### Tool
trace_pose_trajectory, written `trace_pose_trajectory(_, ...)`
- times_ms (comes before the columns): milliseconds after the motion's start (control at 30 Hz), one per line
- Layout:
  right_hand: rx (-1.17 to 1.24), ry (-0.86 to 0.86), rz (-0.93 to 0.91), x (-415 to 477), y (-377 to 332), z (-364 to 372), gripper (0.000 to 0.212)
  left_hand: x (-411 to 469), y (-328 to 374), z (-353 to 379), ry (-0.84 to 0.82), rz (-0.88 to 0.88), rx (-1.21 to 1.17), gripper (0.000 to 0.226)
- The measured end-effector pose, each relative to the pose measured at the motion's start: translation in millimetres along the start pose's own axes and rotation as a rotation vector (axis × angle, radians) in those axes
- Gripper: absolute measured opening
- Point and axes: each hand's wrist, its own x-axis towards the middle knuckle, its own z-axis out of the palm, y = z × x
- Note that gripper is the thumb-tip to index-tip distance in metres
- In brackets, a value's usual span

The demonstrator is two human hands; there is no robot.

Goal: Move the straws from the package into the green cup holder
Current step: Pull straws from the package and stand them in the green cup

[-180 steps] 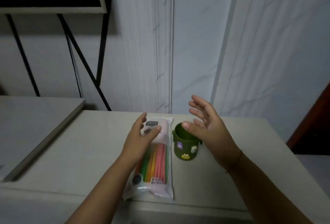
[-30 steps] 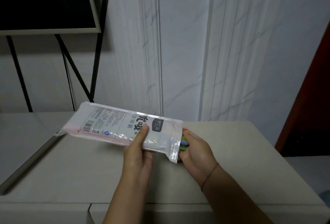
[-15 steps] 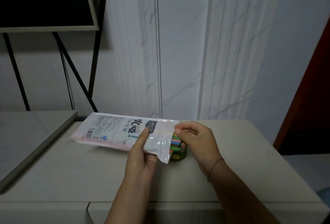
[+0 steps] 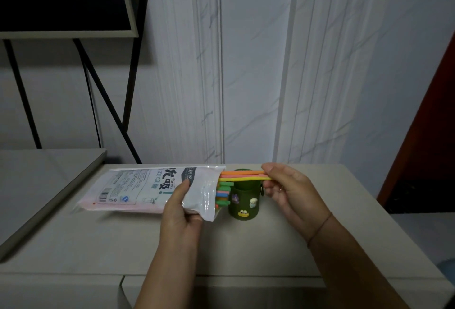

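Left hand [image 4: 181, 212] grips package [image 4: 147, 188] near open mouth, thumb on top, package roughly level. Right hand [image 4: 288, 190] pinches orange, pink and yellow straws [image 4: 242, 176], partly out of mouth, level across rim of green cup holder [image 4: 243, 204]. Holder upright on table [image 4: 320, 247], just beside package mouth.

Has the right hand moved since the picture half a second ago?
Yes. The right hand has moved rightward, from the mouth of the package to beyond the green cup holder, drawing several straws out.
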Motion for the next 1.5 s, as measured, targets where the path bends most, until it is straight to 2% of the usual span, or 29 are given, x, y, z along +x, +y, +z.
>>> trace_pose_trajectory(67, 0.215, -0.051, 0.084, 1, 8, 6, 0.012, -2, -4, 2, 0.003, -0.016, 0.0, 0.052)
trace_pose_trajectory(133, 0.314, -0.073, 0.122, 1, 16, 13, 0.019, -5, -9, 5, 0.0, -0.027, 0.01, 0.047)
trace_pose_trajectory(300, 0.244, 0.016, 0.048, 4, 20, 16, 0.011, -5, -10, 7, 0.013, -0.029, -0.012, 0.046)
trace_pose_trajectory(533, 0.194, 0.084, 0.002, 7, -4, -8, 0.016, 8, 9, -4, 0.022, 0.013, -0.026, 0.041)
trace_pose_trajectory(833, 0.21, -0.024, 0.015, 3, 28, 23, 0.013, -3, -13, 4, 0.051, -0.042, -0.007, 0.046)
trace_pose_trajectory(1000, 0.099, 0.063, -0.085, 5, 25, 20, 0.009, 0, -4, 0, 0.053, -0.012, -0.019, 0.026)
trace_pose_trajectory(1100, 0.075, 0.12, -0.155, 8, 13, 11, 0.008, 7, 7, -6, 0.073, 0.025, -0.038, 0.042)
trace_pose_trajectory(1267, 0.044, 0.212, -0.219, 14, -10, -10, 0.009, 13, 17, -10, 0.128, 0.025, -0.039, 0.047)
trace_pose_trajectory(1500, -0.325, 0.339, -0.274, 30, -9, -28, 0.013, 11, 15, -9, 0.123, 0.004, -0.048, 0.039)
